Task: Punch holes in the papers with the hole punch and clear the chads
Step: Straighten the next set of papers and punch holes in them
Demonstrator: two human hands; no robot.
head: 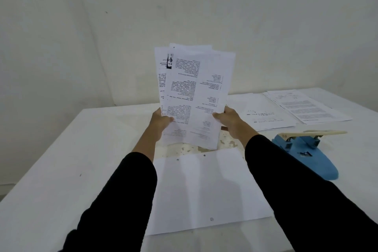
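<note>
Two hands hold a loose sheaf of printed white papers (196, 96) upright, left of the blue hole punch with cream lever (302, 149).

Left hand (161, 120) and right hand (229, 121) each pinch a lower side edge, fingers (216, 116) curled with thumbs on the printed face; the sheets fan unevenly. Light, floppy and slippery against one another, they likely want squaring on the white table (61, 159), then a grip near the edge to be punched. A blank white sheet with punched holes (204, 188) lies left of the punch; more printed pages (302, 108) rest beyond it.
</note>
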